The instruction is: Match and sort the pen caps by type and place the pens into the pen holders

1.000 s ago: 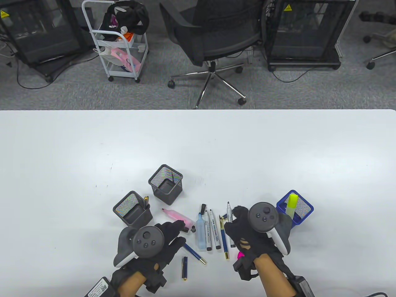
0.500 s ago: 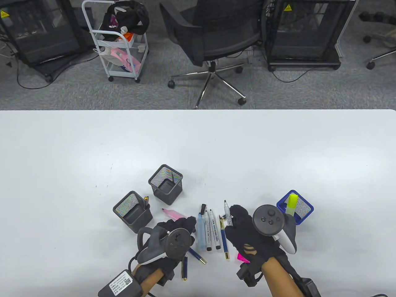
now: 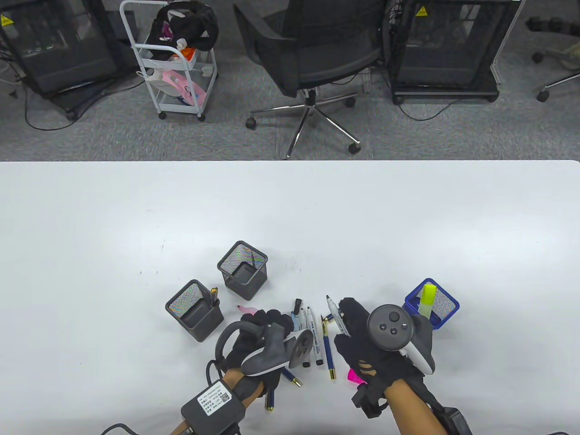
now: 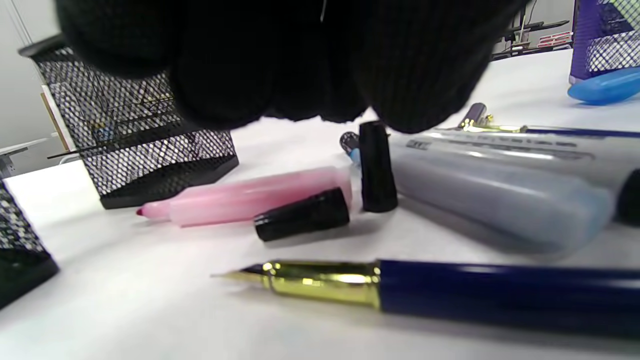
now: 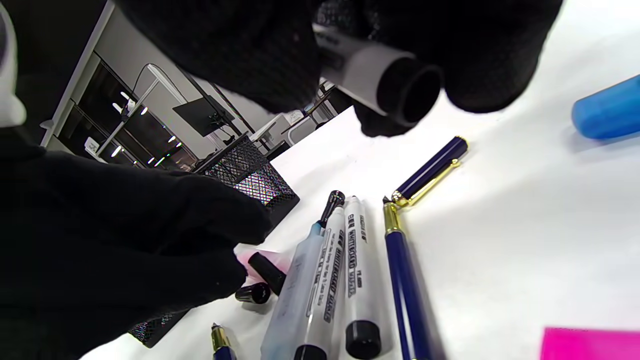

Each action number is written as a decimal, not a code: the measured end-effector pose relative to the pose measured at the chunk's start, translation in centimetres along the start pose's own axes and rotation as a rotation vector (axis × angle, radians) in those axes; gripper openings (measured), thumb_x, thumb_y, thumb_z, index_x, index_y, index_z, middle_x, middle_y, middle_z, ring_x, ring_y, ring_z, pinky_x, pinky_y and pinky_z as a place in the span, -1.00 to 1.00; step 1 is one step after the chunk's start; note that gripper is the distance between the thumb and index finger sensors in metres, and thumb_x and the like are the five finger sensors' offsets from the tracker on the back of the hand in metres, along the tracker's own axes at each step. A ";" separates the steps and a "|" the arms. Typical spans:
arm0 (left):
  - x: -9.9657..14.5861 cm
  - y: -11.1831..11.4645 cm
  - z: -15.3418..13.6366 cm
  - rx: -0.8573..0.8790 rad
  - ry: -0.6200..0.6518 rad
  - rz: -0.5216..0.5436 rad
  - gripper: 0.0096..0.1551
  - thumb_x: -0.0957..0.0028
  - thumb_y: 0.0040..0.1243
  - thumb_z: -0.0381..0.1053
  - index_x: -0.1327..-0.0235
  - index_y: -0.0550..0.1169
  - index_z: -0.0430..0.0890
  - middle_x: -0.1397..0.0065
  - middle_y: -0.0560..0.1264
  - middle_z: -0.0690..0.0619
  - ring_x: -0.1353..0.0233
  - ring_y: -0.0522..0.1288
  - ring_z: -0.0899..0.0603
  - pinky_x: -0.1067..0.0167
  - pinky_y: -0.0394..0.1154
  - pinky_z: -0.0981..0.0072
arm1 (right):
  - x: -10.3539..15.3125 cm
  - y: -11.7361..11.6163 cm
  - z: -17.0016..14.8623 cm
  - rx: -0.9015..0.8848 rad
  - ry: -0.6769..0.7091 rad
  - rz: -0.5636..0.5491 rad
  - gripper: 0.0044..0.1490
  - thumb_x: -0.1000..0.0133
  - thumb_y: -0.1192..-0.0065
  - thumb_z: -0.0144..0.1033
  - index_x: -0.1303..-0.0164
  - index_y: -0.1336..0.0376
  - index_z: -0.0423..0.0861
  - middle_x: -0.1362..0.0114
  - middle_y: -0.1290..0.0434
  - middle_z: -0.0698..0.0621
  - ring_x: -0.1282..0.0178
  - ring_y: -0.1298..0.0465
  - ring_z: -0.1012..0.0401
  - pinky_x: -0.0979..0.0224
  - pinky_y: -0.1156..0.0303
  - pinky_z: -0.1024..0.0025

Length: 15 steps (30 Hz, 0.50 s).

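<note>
At the far left two black mesh holders [image 3: 195, 309] stand on the tabletop [image 3: 136, 217], the near one with a pen in it. My left hand [image 3: 265, 333] hovers with fingers curled over two loose black caps [image 4: 302, 214] beside the pink highlighter [image 4: 250, 196]; I cannot tell whether its grip has closed on either cap. To do this well I would pinch one cap cleanly, open end outward. Right of it lie the whiteboard markers [image 3: 312, 337] and a blue pen [image 3: 328, 351]. My right hand [image 3: 362, 337] grips an uncapped marker [image 3: 334, 312], tip pointing away. The blue holder [image 3: 448, 301] at the right has a yellow highlighter [image 3: 427, 299].
</note>
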<state>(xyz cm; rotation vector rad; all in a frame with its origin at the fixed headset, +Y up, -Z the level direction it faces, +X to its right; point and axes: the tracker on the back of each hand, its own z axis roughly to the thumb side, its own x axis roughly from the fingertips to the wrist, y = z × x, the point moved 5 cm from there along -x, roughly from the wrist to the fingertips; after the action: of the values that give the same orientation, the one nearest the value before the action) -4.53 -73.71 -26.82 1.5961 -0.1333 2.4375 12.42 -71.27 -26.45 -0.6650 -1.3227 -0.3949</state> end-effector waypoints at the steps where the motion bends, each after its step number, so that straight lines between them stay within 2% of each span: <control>1: -0.1 0.1 0.1 -0.009 0.000 -0.003 -0.41 0.07 0.44 0.04 -0.26 0.67 -0.09 -0.20 0.64 -0.24 0.07 0.68 -0.18 -0.07 0.54 -0.31 | 0.0 0.0 0.0 0.001 -0.002 -0.001 -0.01 -0.02 -0.52 -0.33 -0.49 0.02 -0.26 -0.36 -0.38 -0.26 -0.11 -0.65 -0.09 -0.29 -0.57 -0.13; 11: -0.7 0.9 0.4 -0.044 0.007 0.007 -0.51 0.04 0.38 0.01 -0.14 0.72 -0.09 -0.12 0.68 -0.21 0.13 0.69 -0.17 -0.04 0.56 -0.29 | 0.0 0.1 -0.2 0.033 -0.015 -0.002 -0.04 -0.04 -0.50 -0.33 -0.49 0.03 -0.25 -0.36 -0.37 -0.27 -0.12 -0.64 -0.10 -0.29 -0.56 -0.14; 15: 0.0 -0.8 -0.4 0.006 0.003 0.047 -0.50 0.01 0.33 0.03 -0.17 0.69 -0.08 -0.15 0.66 -0.20 0.10 0.68 -0.17 -0.05 0.55 -0.30 | 0.1 0.0 0.1 0.055 0.006 -0.002 -0.10 -0.06 -0.46 -0.33 -0.48 -0.01 -0.23 -0.37 -0.35 -0.29 -0.12 -0.63 -0.10 -0.29 -0.55 -0.16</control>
<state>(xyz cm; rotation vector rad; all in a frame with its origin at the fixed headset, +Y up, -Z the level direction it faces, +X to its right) -4.72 -72.85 -26.98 1.6089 -0.1649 2.4779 12.35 -71.18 -26.38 -0.6164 -1.3244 -0.3609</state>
